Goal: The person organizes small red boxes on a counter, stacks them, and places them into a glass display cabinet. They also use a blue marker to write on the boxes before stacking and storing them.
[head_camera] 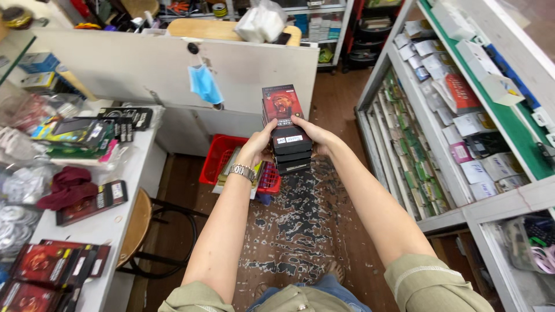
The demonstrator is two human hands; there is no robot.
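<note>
Head view: both arms stretch out over the worn floor (306, 231), between the white counter (124, 190) and the glass shelf unit (439, 133)
Left hand (257, 147): fingers closed on the near left side of a stack of dark boxes (287, 134), wristwatch (243, 170) on the wrist
Right hand (318, 138): fingers wrapped round the stack's right side
Stack: held in mid-air above a red basket (222, 156), long axis running away from the person, red printed face up (tilted slightly left)
Progress: I judge the stack gathered but not yet set down; similar boxes (43, 266) lie on the counter

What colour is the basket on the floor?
Red basket, seen best in the head view.
</note>
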